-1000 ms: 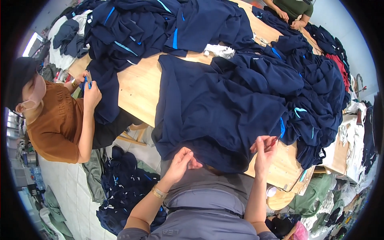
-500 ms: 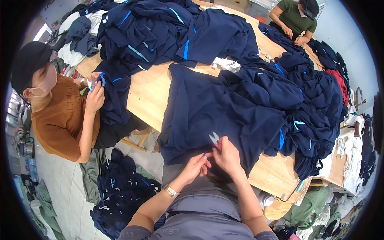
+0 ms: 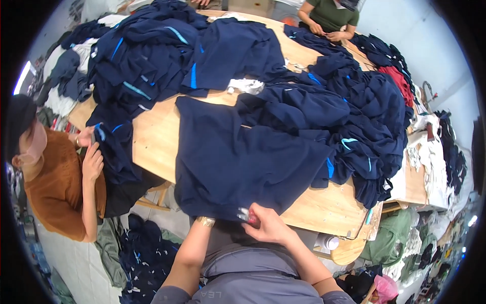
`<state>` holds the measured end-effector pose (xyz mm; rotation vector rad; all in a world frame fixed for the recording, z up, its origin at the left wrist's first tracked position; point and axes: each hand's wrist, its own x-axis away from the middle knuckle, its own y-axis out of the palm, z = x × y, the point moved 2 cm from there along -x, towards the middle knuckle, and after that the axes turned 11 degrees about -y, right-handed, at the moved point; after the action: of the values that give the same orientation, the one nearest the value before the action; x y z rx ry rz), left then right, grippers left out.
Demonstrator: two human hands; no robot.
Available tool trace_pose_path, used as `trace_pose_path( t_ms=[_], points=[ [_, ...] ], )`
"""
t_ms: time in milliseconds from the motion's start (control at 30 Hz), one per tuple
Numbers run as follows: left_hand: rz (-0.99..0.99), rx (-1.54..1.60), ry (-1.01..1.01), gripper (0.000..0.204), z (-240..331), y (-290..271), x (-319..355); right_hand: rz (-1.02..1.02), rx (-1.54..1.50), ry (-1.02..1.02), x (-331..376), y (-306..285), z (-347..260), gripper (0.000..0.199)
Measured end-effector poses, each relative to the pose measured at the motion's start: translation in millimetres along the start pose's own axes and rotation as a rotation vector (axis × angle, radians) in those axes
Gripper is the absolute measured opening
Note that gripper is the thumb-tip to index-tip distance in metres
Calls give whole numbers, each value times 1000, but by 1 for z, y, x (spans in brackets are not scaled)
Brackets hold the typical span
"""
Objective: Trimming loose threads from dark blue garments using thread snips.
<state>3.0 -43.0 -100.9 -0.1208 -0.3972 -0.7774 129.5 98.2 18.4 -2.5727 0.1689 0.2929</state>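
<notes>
A navy blue garment (image 3: 238, 152) is spread over the near edge of the table, its front edge hanging toward my body. My right hand (image 3: 266, 225) grips red-handled thread snips (image 3: 247, 216), whose pale blades point left over the cloth's near edge. On my left wrist is a gold-coloured watch or bracelet (image 3: 206, 221). Beyond it, my left hand is hidden under the garment's near edge, so its fingers do not show.
Navy garments with blue strips lie heaped on the wooden table (image 3: 156, 129). A person in brown (image 3: 61, 187) works on dark cloth at left; another in green (image 3: 331, 17) sits at the far right. A stool (image 3: 349, 252) stands near my right arm, and dark cloth (image 3: 147, 253) lies on the floor.
My left hand has slipped beneath the garment's near edge. My right hand, with the snips, has come lower and nearer my body. The whole view has shifted, moving the scene left.
</notes>
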Motion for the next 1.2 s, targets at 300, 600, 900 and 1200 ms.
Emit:
trace_pose_path(
  t_ms=[300, 600, 900, 1200],
  points=[
    [126, -681, 299, 28, -1, 6, 61, 510, 836, -41, -50, -123, 113, 23],
    [158, -1127, 328, 34, 16, 24, 112, 284, 740, -343, -45, -44, 54, 14],
    [-493, -880, -162, 27, 104, 2, 117, -10, 102, -450, 6, 19, 4, 25],
    [452, -760, 308, 25, 111, 20, -20, 506, 354, 81, 1, -25, 85, 25]
  ],
)
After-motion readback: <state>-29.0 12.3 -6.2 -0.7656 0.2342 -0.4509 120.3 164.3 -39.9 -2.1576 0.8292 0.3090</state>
